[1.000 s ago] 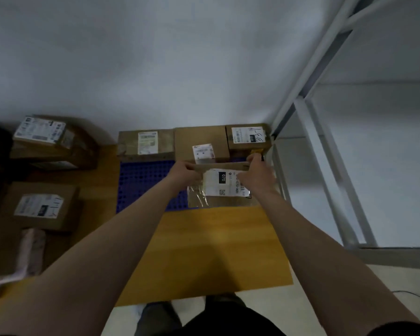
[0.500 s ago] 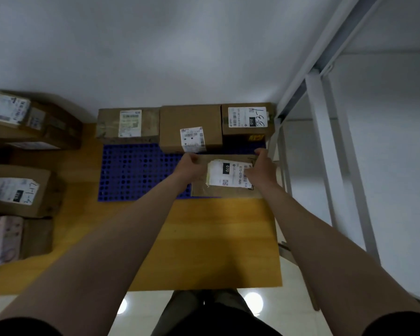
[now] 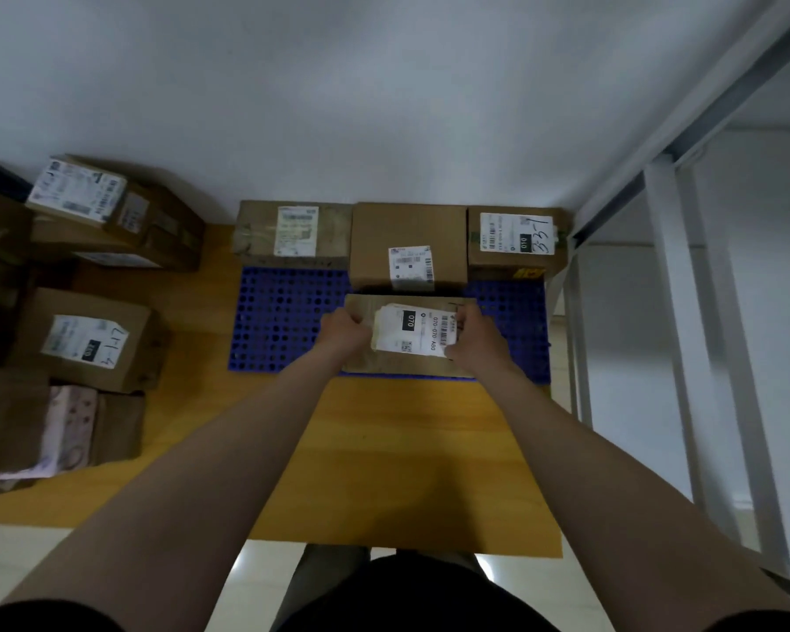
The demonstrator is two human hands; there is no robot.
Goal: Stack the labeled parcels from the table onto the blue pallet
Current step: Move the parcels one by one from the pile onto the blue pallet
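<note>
While the waiting parcels (image 3: 87,344) lie piled along the left edge of the bench (image 3: 384,458), the work of this moment is on the blue pallet (image 3: 283,321), which lies at the far right corner of the bench. Along the far edge of the pallet stands a back row (image 3: 407,248) of three parcels, side by side. In front of the middle one, the left hand (image 3: 340,330) grips the left side of the 070 parcel (image 3: 411,333) with curled fingers, and the right hand (image 3: 473,342) grips its right side, the fingers bent over the end of the white label. A second ago this parcel was held above the pallet and tilted. Now it appears to lie flat at the near edge of the pallet, just beside the middle box of the row, though I cannot tell if the two touch. I judge that the placing is nearly finished: what remains is to let go, then to fetch the next parcel from the left edge. At the right, close to the pallet, stands a white metal frame (image 3: 666,339).
</note>
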